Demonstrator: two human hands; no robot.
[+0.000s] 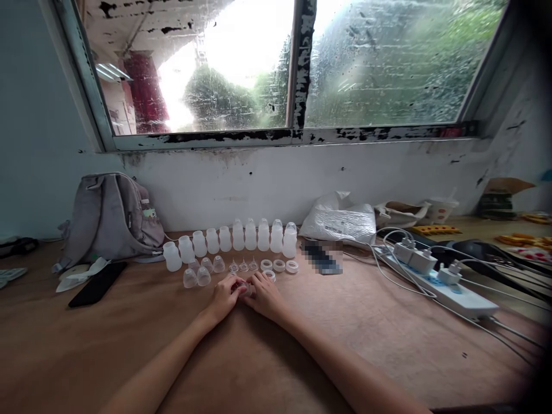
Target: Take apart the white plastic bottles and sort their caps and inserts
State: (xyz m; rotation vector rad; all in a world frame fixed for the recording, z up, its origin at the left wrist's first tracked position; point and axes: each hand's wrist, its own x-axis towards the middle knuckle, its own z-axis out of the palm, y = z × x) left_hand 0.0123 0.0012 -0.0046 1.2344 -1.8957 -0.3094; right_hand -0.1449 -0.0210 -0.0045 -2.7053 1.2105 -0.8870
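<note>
Two bare hands meet just left of centre in the frame: left hand (223,297) and right hand (268,296), fingertips closed in a shared grip on a small clear part (247,289). The part lies directly between them, low over the tabletop (244,374); its long axis cannot be determined. One white collar ring (272,278) sits just beyond the right hand's fingers, that hand being the nearer. Clear teats (244,267) stand in a short row beyond the grip, with translucent bottles (250,238) behind, towards the wall (241,195).
</note>
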